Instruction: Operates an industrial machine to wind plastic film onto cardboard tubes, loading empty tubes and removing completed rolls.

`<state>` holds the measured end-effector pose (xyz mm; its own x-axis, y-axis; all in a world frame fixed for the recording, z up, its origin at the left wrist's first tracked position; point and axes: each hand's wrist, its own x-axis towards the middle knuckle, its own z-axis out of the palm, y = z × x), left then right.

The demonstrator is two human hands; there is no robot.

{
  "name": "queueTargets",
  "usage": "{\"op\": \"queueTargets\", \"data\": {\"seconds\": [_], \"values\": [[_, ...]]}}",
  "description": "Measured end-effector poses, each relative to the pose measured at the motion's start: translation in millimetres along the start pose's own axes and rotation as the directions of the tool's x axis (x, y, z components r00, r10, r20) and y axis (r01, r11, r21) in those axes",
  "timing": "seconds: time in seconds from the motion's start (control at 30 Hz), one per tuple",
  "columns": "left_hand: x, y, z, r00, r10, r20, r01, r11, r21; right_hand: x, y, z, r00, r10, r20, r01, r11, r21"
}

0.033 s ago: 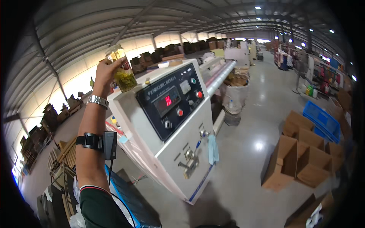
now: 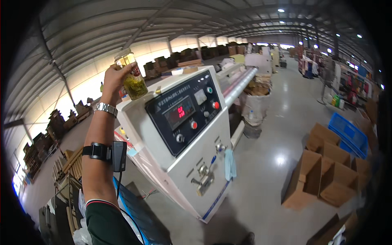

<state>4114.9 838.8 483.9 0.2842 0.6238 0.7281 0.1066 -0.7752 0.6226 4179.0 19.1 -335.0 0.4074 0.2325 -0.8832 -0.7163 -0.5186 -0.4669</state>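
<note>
My left hand (image 2: 116, 81) is raised at the upper left with its fingers wrapped round a clear jar (image 2: 135, 87). Yellowish liquid and green leaves, like tea, fill the jar's lower part. Its bottom is right by the top left corner of a white machine cabinet (image 2: 179, 157); whether they touch I cannot tell. On the cabinet's sloping black control panel (image 2: 185, 110) are a lit red display, buttons and knobs. A metal-banded watch and a strapped black device are on my left arm. My right hand is out of view.
Behind the cabinet runs a long roller (image 2: 245, 83). A pale blue cloth (image 2: 230, 164) hangs from its front fittings. Open cardboard boxes (image 2: 303, 177) and a blue plastic crate (image 2: 348, 132) stand on the floor to the right. Cardboard tubes (image 2: 73, 163) lie at the left.
The view has shifted slightly, so the cabinet and boxes appear a little lower and further right. My left hand keeps its grip on the jar.
</note>
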Motion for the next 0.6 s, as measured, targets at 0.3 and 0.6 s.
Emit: {"op": "queueTargets", "data": {"seconds": [0.3,0.6], "values": [[34.4,-24.2,57.1,0.969,-0.087,-0.23,0.126,0.979,0.159,173.4,-297.6,-148.3,0.962,-0.271,0.042,0.273,0.958,-0.087],[40.0,-41.0,93.5,0.938,-0.154,-0.309,0.212,0.964,0.163,353.1,-584.3,-199.0,0.716,-0.632,0.297,0.614,0.772,0.164]]}}
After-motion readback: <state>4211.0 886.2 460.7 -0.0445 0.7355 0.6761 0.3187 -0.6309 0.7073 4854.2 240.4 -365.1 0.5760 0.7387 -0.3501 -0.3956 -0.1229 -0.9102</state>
